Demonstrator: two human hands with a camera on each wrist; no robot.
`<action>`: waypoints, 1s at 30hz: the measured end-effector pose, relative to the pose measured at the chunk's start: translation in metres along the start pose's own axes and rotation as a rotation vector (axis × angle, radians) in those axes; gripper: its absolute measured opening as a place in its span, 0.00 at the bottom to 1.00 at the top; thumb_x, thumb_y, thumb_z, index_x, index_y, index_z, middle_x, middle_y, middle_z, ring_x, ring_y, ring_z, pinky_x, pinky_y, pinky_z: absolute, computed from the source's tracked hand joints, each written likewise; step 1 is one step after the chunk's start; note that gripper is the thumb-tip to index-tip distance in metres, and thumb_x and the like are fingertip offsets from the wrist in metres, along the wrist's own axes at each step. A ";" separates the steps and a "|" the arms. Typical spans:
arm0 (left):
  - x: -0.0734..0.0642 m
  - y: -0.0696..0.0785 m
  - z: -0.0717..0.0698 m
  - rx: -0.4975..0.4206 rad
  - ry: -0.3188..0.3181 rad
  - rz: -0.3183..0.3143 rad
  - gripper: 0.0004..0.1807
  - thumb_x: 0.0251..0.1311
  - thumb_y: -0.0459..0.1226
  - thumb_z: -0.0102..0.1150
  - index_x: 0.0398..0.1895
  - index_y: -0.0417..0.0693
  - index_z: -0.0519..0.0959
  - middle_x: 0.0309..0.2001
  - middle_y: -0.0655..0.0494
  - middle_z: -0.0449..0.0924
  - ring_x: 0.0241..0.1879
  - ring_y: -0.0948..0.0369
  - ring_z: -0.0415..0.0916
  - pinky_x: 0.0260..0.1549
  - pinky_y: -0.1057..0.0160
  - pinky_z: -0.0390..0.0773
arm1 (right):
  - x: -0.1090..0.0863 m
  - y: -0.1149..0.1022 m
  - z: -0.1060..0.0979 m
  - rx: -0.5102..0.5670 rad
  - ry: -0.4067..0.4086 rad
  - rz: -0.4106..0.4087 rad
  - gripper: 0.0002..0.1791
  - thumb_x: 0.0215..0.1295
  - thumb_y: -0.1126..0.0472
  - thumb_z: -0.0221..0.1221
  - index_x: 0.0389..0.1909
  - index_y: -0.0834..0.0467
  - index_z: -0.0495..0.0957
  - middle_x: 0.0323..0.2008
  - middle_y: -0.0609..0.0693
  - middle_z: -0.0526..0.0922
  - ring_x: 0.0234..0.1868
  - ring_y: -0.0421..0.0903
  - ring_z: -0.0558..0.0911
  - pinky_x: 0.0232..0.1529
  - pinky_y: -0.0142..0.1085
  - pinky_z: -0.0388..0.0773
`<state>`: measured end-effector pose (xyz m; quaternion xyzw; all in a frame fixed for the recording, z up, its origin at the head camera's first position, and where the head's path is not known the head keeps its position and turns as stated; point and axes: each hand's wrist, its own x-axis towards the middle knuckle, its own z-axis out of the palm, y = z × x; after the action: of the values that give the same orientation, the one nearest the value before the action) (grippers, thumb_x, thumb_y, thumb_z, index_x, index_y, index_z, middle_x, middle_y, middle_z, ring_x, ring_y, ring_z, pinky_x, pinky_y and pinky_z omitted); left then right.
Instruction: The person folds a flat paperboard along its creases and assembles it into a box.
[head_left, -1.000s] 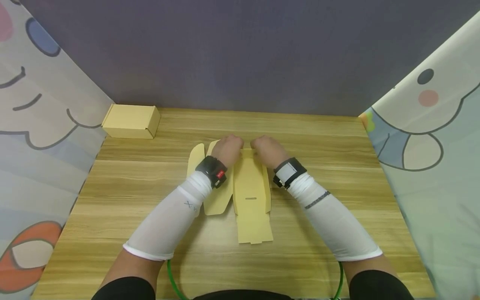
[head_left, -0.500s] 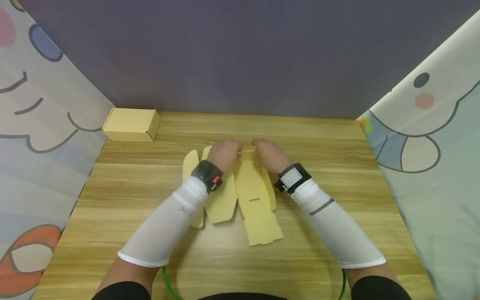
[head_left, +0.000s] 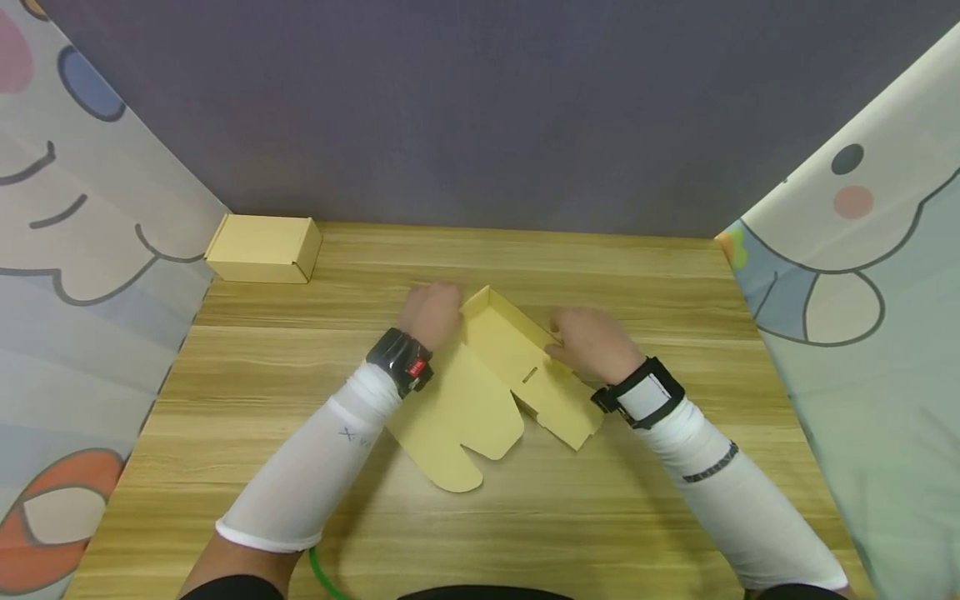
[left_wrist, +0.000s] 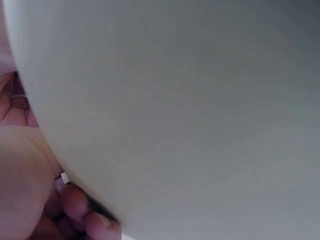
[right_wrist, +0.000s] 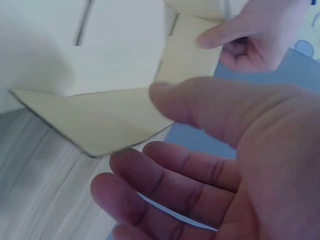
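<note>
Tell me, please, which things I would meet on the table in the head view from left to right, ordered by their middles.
Closed box, black left wristband, left hand, partly folded cardboard, right hand, black right wristband.

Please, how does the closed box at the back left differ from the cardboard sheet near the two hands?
The box is folded shut; the cardboard sheet is opened out, with loose flaps.
The box stands apart from both hands; the sheet is held by the left hand.
Both have a similar plain yellowish colour.
</note>
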<state>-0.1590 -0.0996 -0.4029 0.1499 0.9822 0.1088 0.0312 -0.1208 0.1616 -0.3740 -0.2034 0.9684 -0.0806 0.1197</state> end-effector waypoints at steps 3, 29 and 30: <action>-0.005 -0.002 0.000 -0.008 -0.011 -0.002 0.06 0.61 0.31 0.60 0.26 0.45 0.79 0.24 0.54 0.81 0.22 0.58 0.75 0.25 0.58 0.78 | -0.001 0.003 0.004 -0.014 0.018 0.001 0.05 0.67 0.61 0.64 0.34 0.59 0.82 0.29 0.51 0.84 0.25 0.44 0.76 0.25 0.37 0.76; -0.040 -0.015 -0.033 -0.181 0.027 0.039 0.11 0.67 0.47 0.65 0.37 0.50 0.86 0.26 0.57 0.83 0.20 0.61 0.73 0.18 0.63 0.72 | 0.067 -0.001 0.001 -0.179 0.171 -0.244 0.18 0.66 0.69 0.59 0.18 0.51 0.70 0.22 0.46 0.75 0.28 0.46 0.74 0.39 0.43 0.72; -0.037 -0.014 -0.034 -0.190 0.018 0.037 0.11 0.68 0.47 0.64 0.40 0.50 0.87 0.27 0.57 0.83 0.20 0.61 0.74 0.17 0.63 0.73 | 0.070 -0.003 0.001 -0.189 0.172 -0.263 0.16 0.67 0.68 0.61 0.19 0.51 0.74 0.24 0.46 0.77 0.30 0.46 0.75 0.41 0.43 0.71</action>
<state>-0.1306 -0.1308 -0.3713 0.1633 0.9648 0.2033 0.0344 -0.1816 0.1294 -0.3884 -0.3308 0.9434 -0.0214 0.0054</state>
